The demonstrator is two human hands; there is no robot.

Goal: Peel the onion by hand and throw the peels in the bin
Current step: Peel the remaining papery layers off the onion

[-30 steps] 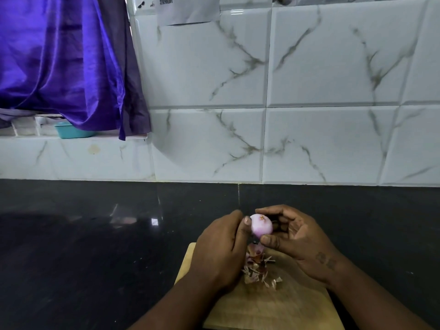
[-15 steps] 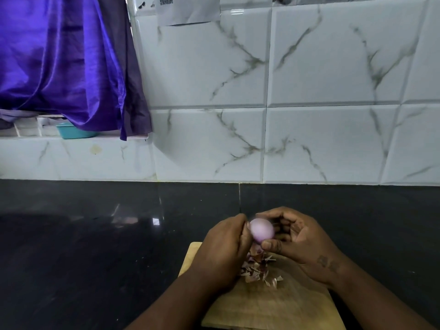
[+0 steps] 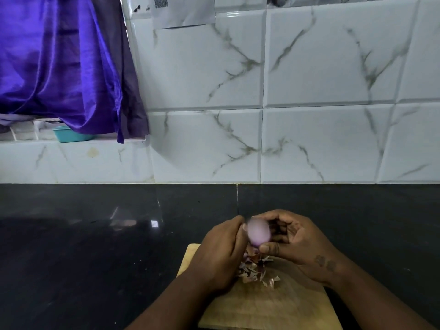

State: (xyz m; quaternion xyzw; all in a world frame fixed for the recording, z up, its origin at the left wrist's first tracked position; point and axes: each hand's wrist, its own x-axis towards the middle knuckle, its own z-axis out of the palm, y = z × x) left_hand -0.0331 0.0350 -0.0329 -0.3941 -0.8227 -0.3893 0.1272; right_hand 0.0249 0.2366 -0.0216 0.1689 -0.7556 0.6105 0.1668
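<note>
From the head view, the peeling looks nearly finished: the onion [image 3: 259,234], blurred, shows a smooth pale-purple surface with no dry skin that I can make out. It is held above the wooden cutting board [image 3: 273,306]. The right hand [image 3: 297,241] grips it between thumb and curled fingers, while the left hand [image 3: 221,256] pinches at its side. The peels [image 3: 254,272] lie heaped on the board, awaiting a bin that is not in view.

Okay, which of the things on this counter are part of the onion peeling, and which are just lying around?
Part of the job: onion, gripped by the right hand, left hand touching it; peels; wooden board.
Just lying about: purple cloth; teal tub; paper on the tiles.
</note>
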